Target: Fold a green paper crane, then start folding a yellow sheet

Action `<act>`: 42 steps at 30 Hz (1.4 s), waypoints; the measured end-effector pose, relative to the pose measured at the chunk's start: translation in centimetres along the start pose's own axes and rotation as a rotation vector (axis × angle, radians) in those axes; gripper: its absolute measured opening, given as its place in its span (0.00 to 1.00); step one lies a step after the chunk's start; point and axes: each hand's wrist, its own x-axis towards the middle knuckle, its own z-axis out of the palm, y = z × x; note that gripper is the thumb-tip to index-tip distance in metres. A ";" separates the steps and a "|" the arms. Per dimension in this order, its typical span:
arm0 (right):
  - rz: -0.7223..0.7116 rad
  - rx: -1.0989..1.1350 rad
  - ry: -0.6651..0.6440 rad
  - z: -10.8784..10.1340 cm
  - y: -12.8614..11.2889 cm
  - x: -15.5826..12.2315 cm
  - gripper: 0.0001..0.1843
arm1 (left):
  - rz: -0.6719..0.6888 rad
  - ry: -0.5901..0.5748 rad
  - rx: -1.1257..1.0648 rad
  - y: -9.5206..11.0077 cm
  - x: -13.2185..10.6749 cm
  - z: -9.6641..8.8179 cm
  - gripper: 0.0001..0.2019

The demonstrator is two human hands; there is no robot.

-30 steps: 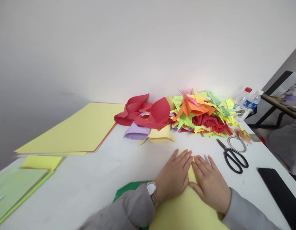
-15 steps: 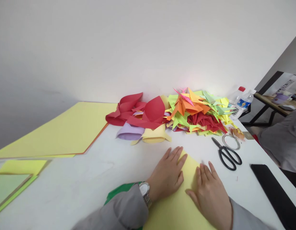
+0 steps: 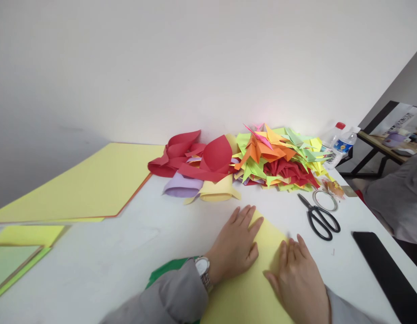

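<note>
A sheet of yellow paper (image 3: 252,292) lies on the white table under both hands, its far edge running at a slant. My left hand (image 3: 235,243), with a watch (image 3: 203,269) on the wrist, rests flat on the sheet's far left part, fingers spread. My right hand (image 3: 298,276) lies along the right edge, fingers stretched forward and thumb apart on the paper. Something green (image 3: 168,271) shows from beneath my left sleeve; most of it is hidden. Beyond the right hand lie black-handled scissors (image 3: 321,219).
Rolled red paper pieces (image 3: 217,157) and a heap of folded paper cranes (image 3: 275,157) stand by the wall. Large yellow sheets (image 3: 93,184) and smaller coloured sheets (image 3: 15,265) lie left. Right are a tape roll (image 3: 325,200), bottles (image 3: 343,145), a black strip (image 3: 387,274) and a person's sleeve (image 3: 397,198).
My right hand has slid slightly right and toward me along the paper's edge. My left hand has stayed nearly in place, still flat on the sheet.
</note>
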 end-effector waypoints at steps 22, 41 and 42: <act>-0.006 0.022 0.000 0.5 -0.4 -0.2 0.36 | -0.085 0.105 -0.072 -0.4 0.8 0.4 0.32; -0.004 -0.041 0.015 0.3 -0.4 -0.2 0.35 | -0.075 0.096 -0.042 -0.4 0.5 0.3 0.29; -0.003 -0.044 0.015 0.3 -0.4 -0.2 0.35 | -0.072 0.095 -0.039 -0.4 0.5 0.3 0.29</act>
